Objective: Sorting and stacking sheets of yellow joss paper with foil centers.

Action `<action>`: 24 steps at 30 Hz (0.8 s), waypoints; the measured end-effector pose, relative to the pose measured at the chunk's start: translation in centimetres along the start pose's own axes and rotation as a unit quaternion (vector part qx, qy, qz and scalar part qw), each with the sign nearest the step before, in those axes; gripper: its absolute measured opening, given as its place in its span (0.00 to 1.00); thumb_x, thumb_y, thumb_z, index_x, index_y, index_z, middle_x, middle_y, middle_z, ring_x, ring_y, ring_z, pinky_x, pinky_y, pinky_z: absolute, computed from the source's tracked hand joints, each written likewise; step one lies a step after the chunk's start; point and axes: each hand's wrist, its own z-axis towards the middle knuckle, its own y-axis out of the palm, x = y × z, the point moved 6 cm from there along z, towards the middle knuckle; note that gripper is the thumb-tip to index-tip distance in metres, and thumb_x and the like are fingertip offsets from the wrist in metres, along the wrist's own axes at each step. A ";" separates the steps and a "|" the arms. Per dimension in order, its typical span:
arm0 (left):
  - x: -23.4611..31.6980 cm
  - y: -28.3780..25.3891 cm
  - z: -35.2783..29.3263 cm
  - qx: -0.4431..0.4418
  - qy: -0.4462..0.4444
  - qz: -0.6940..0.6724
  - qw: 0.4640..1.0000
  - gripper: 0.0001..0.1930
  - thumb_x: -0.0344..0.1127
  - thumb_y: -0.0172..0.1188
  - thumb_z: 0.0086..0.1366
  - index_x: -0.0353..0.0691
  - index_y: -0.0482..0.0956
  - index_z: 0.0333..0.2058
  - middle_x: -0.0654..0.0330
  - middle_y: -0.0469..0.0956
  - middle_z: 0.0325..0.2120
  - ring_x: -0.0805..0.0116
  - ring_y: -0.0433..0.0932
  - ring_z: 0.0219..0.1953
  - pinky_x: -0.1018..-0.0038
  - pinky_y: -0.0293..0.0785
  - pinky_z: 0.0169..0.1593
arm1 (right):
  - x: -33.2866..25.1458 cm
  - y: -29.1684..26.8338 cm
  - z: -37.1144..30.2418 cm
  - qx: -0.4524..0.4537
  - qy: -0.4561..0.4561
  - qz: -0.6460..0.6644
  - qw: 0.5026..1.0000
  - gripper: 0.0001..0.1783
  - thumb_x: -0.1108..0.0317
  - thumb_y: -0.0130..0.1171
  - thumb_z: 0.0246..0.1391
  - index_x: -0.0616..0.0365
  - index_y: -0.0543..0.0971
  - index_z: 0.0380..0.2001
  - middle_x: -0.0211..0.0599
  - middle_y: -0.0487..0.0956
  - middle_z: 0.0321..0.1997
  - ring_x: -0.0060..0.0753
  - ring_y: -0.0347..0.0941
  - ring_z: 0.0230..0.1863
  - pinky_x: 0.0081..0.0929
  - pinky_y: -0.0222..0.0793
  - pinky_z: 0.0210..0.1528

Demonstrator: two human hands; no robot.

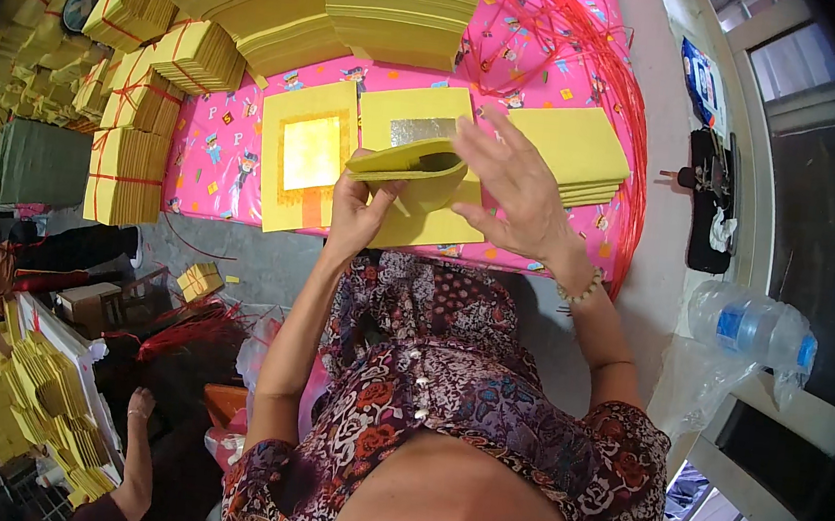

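My left hand [360, 213] grips a small sheaf of yellow paper [409, 163] by its left side, thumb in front. The sheaf is bent over into a curve, with a hollow showing at its right end. Beside that end is my right hand [524, 195], its fingers spread and slightly blurred; whether a fingertip touches the paper I cannot tell. Under and behind the sheaf lies a yellow sheet with a silver patch [420, 130]. To its left rests a yellow sheet with a gold square [312, 155]. A stack of plain yellow paper [564, 144] is at the right.
Tall yellow paper stacks [397, 7] stand at the back of the pink-covered table [221, 156]. Bundles tied with red string [127, 172] line its left edge. Loose red strings [599, 47] hang over the right. At lower left, people handle yellow paper at another table [89, 380].
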 end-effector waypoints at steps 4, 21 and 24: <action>-0.3 -0.1 0.0 -0.002 0.009 0.002 1.000 0.10 0.26 0.59 0.61 0.37 0.71 0.41 0.65 0.74 0.35 0.77 0.72 0.39 0.78 0.69 0.43 | 0.1 -0.6 0.2 -0.024 -0.008 -0.047 0.999 0.34 0.55 0.65 0.45 0.50 0.69 0.56 0.42 0.64 0.62 0.49 0.58 0.64 0.42 0.60 0.62; -1.0 -0.3 -0.2 -0.013 -0.005 0.003 1.000 0.12 0.26 0.59 0.61 0.36 0.71 0.44 0.64 0.74 0.39 0.75 0.72 0.42 0.77 0.69 0.45 | 0.2 -1.8 0.6 0.006 -0.034 -0.020 0.999 0.26 0.59 0.67 0.40 0.52 0.76 0.45 0.41 0.71 0.54 0.47 0.67 0.56 0.39 0.69 0.54; -0.7 -0.2 0.0 -0.017 0.002 0.007 1.000 0.12 0.26 0.59 0.61 0.36 0.71 0.44 0.64 0.74 0.38 0.76 0.72 0.42 0.78 0.69 0.45 | 0.1 -1.6 0.8 -0.005 -0.039 -0.018 0.999 0.26 0.59 0.68 0.41 0.53 0.75 0.46 0.41 0.71 0.54 0.47 0.68 0.56 0.40 0.69 0.54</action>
